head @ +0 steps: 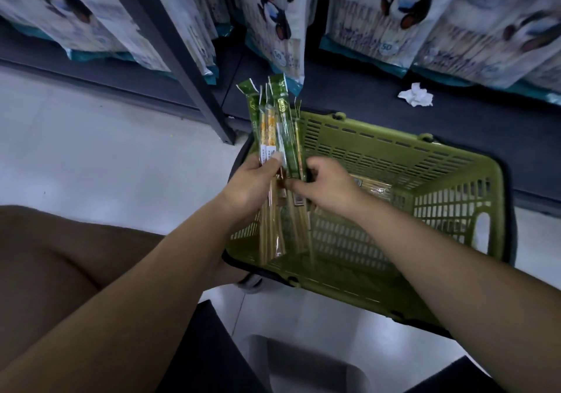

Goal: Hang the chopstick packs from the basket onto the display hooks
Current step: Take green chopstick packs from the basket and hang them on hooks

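The left hand (249,186) grips about four fanned chopstick packs (282,137) over one green basket (394,146). The right hand (331,186) pinches one with curled fingers. The hanging bags (379,13) read "50".

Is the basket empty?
No, a pack lies on the basket floor just past the right hand, besides the bunch the left hand grips.

The pale glossy tiled floor (76,149) carried a green slotted plastic basket (379,149) at centre right. A crumpled white paper (416,95) lay on the dark low shelf base (349,95) at upper right.
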A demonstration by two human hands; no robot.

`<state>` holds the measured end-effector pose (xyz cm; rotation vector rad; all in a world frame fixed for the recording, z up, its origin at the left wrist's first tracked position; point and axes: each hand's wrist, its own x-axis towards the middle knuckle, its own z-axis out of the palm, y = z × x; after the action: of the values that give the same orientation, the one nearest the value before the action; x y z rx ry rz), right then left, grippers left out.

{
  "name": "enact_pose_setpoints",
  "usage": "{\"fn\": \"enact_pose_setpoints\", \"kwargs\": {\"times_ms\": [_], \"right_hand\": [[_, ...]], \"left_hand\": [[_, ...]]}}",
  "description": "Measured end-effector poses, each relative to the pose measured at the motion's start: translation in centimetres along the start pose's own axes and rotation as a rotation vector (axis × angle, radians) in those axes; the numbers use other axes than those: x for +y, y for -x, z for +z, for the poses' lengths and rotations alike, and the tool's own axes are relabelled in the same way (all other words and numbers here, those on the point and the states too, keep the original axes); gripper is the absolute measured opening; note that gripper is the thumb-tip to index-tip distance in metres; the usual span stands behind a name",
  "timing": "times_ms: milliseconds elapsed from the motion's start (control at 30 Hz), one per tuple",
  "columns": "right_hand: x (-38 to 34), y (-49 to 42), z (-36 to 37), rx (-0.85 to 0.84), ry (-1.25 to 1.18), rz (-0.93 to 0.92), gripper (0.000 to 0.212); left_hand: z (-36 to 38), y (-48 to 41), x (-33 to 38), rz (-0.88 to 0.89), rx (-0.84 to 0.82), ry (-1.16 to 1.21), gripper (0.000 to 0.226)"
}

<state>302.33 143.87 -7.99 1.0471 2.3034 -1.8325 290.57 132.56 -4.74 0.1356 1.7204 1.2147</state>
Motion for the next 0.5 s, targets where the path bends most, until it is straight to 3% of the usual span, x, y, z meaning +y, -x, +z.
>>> {"fn": "enact_pose_setpoints", "kwargs": {"times_ms": [167, 200, 333, 433, 500], "right_hand": [[-4.1, 1.3, -1.7, 0.032, 0.088, -0.134, 0.023], [-4.6, 1.7, -2.2, 0.029, 0.184, -0.164, 0.021], [-6.5, 3.2, -4.0, 0.174, 0.912, -0.313, 0.05], [-8.5, 4.6, -5.5, 0.261, 0.995, -0.298, 0.073], [-9.8, 5.8, -6.4, 0.301, 1.032, -0.302, 0.075]], "left_hand": [[1.0, 0.8, 1.4, 0.095, -0.023, 0.071, 0.033], [1.2, 1.0, 1.6, 0.103, -0.032, 0.084, 0.033], [1.8, 2.1, 2.8, 0.084, -0.134, 0.233, 0.036], [2.4, 3.3, 4.6, 0.068, -0.194, 0.311, 0.048], [3.2, 4.3, 6.0, 0.087, -0.265, 0.354, 0.036]]}}
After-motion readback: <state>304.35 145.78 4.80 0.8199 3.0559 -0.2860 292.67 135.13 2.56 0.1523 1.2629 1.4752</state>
